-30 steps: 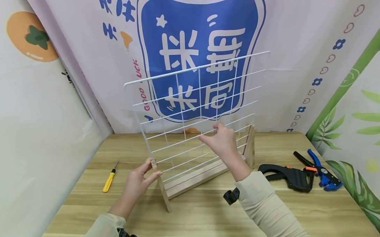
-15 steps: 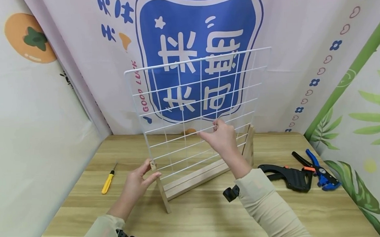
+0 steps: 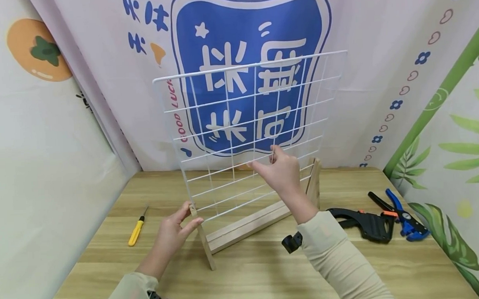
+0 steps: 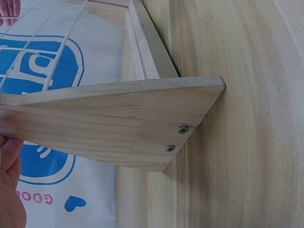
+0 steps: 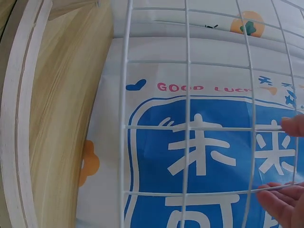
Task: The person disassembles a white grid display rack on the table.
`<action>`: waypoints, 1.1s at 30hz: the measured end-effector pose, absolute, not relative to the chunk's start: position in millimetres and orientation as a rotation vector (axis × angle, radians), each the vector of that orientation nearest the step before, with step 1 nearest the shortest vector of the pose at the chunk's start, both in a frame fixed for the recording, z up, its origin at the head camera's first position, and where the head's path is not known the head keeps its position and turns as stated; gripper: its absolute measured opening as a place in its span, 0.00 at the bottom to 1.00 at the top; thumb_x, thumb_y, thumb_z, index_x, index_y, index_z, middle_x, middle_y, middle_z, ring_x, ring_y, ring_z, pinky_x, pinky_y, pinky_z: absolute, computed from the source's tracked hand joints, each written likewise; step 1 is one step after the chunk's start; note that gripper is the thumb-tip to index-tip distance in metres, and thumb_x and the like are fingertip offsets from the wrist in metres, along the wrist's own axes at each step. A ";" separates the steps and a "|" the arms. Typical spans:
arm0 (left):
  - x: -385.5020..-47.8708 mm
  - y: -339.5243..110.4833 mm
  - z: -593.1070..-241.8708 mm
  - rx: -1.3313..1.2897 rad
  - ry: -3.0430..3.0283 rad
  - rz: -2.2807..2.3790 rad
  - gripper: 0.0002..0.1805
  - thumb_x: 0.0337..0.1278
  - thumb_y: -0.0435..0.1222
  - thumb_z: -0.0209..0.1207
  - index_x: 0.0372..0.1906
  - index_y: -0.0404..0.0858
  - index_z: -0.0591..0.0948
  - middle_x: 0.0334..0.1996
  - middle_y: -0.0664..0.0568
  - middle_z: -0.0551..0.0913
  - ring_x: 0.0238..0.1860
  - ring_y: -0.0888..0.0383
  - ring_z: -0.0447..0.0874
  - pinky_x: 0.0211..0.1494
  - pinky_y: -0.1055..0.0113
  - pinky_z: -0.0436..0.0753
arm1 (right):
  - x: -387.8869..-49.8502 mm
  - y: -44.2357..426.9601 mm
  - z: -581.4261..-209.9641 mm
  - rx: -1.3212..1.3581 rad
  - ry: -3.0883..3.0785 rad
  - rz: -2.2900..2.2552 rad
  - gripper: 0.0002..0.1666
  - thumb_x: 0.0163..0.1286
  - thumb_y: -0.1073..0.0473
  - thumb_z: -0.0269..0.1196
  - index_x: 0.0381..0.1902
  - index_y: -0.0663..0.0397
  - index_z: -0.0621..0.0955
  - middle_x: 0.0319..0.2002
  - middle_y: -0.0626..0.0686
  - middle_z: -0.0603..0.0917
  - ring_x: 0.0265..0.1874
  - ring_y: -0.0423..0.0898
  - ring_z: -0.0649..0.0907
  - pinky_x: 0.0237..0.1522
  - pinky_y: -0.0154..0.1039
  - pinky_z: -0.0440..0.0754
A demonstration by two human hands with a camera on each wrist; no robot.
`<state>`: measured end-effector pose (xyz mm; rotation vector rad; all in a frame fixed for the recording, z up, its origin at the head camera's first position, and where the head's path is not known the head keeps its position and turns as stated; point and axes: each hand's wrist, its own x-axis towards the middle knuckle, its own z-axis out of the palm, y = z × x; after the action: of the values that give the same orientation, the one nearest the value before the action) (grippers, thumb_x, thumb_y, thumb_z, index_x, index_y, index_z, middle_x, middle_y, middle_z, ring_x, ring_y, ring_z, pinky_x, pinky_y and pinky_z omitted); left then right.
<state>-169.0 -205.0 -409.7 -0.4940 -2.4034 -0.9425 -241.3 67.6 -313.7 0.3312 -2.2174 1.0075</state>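
Note:
A white wire grid panel (image 3: 254, 65) stands between the two side boards of a wooden stand (image 3: 242, 231). My right hand (image 3: 281, 172) grips the panel near its lower middle; the right wrist view shows thumb and fingers (image 5: 282, 204) at its wires. A gap lies between the panel's lowest wire and the stand's grooved base bar. My left hand (image 3: 173, 231) pinches the upper end of the stand's left side board (image 4: 114, 118). Two bolt heads show low on that board in the left wrist view.
A yellow-handled screwdriver (image 3: 136, 230) lies on the wooden table (image 3: 264, 280) at left. To the right lie a black pistol-grip tool (image 3: 370, 226) and a blue-and-black plier-like tool (image 3: 408, 220). A printed cloth (image 3: 354, 40) hangs behind the table.
The grid panel has risen in the stand, its top edge now higher and its lowest wire farther from the base bar. My right hand has moved slightly up; my left hand stays put.

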 end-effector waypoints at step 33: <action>-172.0 -203.3 -416.0 -0.538 -2.329 -0.948 0.19 0.38 0.29 0.70 0.39 0.36 0.77 0.36 0.37 0.85 0.39 0.42 0.84 0.40 0.53 0.84 | -252.5 67.6 -306.5 0.531 -1.977 0.911 0.33 0.44 0.50 0.75 0.42 0.69 0.80 0.21 0.57 0.82 0.17 0.48 0.78 0.18 0.38 0.79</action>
<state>-172.0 -203.3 -416.0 -0.5380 -2.3287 -0.9476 -252.5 67.6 -306.5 0.5310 -1.9765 0.9113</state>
